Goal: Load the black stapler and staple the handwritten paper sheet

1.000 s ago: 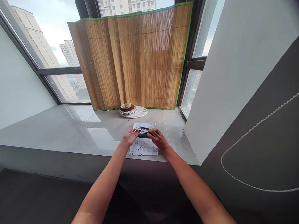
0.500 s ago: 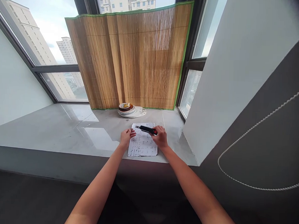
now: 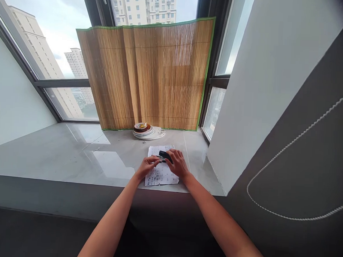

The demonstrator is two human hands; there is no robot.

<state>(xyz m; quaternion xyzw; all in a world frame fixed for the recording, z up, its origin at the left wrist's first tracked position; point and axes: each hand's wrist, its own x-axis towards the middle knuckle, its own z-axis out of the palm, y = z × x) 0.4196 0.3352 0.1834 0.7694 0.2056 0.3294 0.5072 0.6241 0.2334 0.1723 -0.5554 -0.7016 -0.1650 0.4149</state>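
Two hands meet over a sheet of paper (image 3: 161,175) lying at the near edge of the counter (image 3: 75,155), just below the frame's centre. The right hand (image 3: 178,164) has its grip closed round a black knife (image 3: 164,155), fingers curled over the handle and hiding most of it. The knife's long axis runs left to right across the upper part of the paper, with the free end pointing left, toward the left hand (image 3: 147,167). That hand rests on the paper's left edge with its fingertips at the knife's free end; whether its grip pinches the tip or only presses the sheet I cannot tell. Higher in the frame, a stack of plates (image 3: 157,134) carries a small dish (image 3: 140,125) with something yellow in it, set against a bamboo mat (image 3: 151,75).
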